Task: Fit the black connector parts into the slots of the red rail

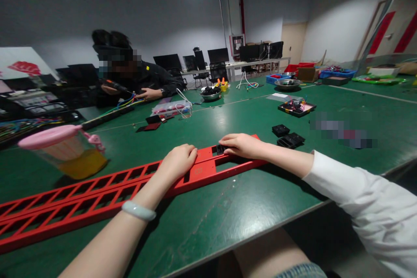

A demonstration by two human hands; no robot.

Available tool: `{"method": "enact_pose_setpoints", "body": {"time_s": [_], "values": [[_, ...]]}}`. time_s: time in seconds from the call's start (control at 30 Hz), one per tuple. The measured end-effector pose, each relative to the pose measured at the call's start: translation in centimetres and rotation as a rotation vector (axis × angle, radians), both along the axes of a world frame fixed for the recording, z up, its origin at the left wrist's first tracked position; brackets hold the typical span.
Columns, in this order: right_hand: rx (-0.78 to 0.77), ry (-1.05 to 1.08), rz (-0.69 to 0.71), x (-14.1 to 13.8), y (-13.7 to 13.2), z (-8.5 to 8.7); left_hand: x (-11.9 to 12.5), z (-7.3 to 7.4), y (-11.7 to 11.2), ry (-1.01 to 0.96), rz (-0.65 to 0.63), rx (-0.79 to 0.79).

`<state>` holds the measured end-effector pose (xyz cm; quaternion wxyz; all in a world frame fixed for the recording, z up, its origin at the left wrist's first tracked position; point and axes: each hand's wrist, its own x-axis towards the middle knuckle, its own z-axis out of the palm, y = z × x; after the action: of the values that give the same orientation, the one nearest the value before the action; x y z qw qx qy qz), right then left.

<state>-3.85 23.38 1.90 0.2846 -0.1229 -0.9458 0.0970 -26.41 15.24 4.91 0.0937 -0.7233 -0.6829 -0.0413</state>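
A long red slotted frame (199, 173) lies across the green table, running from the left edge to the middle. My left hand (179, 160) is closed over its far rail, beside a flat solid section. Near the frame's right end, my right hand (243, 144) pinches a black plastic part (220, 149) that sits in an opening of the upper row. The fingers partly hide this part. Below it, a longer opening in the lower row shows the green table through it. Right of the frame lie several similar black parts (291, 140).
A pink-lidded cup (78, 156) of orange liquid stands close behind the frame's left part. Farther back are a metal bowl (210, 95) of black pieces and a black tray (296, 107) with wires. Across the table, a person (130, 76) holds a power tool near cables.
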Motion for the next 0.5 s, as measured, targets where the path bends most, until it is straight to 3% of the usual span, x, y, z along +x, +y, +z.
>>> {"method": "enact_pose_setpoints", "body": {"time_s": [0.5], "values": [[0.045, -0.01, -0.021, 0.13, -0.17, 0.34, -0.36, -0.26, 0.2, 0.008, -0.018, 0.011]]}}
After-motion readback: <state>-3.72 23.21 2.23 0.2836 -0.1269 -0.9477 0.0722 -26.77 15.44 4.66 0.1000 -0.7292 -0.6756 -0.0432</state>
